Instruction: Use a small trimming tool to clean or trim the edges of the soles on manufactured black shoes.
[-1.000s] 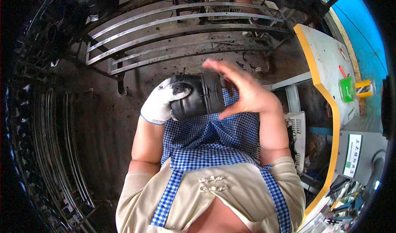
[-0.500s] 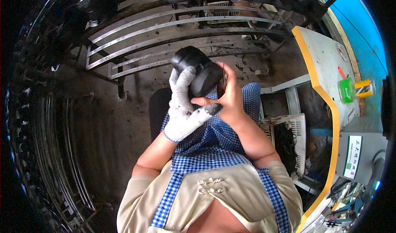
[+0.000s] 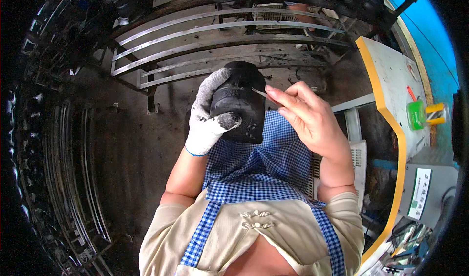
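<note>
A black shoe (image 3: 239, 102) is raised above my lap, its mesh-like part toward me. My left hand (image 3: 207, 115), in a white knit glove with a blackened thumb tip, is wrapped round the shoe's left side. Bare, my right hand (image 3: 308, 115) pinches a thin metal tool (image 3: 260, 92); its tip is at the shoe's right side. Whether that tool is a blade or tweezers I cannot make out. Below the shoe, a blue checked apron (image 3: 273, 154) covers my lap.
Ahead stands a low metal rack (image 3: 195, 51) with several rails, and more metal rails (image 3: 73, 173) are at the left. A yellow-edged worktable (image 3: 386, 81) on the right bears a green container (image 3: 416, 115). Beneath it is a white plastic crate (image 3: 359, 168).
The shoe has turned in my left hand and now shows another face. My right hand has come off it, moved right, and now shows the thin tool.
</note>
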`<state>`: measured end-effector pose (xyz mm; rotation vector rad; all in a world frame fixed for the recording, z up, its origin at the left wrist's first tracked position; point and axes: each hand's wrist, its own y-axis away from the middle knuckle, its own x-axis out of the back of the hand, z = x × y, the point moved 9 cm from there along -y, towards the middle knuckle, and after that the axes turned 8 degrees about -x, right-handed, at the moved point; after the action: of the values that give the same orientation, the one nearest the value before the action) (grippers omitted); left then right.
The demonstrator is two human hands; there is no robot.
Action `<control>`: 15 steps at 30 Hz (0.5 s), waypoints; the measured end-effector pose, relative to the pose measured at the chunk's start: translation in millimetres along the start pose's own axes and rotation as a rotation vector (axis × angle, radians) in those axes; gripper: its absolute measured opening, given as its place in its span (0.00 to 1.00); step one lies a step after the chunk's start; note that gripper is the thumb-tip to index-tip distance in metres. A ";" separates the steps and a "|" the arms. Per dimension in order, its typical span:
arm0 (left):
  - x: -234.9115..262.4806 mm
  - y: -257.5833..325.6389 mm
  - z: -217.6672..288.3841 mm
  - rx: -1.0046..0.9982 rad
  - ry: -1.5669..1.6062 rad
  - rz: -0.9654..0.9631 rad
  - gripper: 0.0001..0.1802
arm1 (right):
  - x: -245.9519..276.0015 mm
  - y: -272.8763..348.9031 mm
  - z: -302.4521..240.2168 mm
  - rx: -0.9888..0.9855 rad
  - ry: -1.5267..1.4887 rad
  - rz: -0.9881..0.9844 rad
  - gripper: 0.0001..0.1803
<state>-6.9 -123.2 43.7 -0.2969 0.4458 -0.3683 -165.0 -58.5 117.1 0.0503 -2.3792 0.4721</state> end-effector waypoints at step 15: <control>-5.6 -0.5 3.2 0.013 -0.079 -0.054 0.48 | 9.4 -0.1 -3.1 -0.017 -0.004 -0.118 0.19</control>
<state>-10.2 -120.7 48.6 -0.3100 0.3585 -0.4106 -170.2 -56.6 125.3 0.1828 -2.3686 0.3956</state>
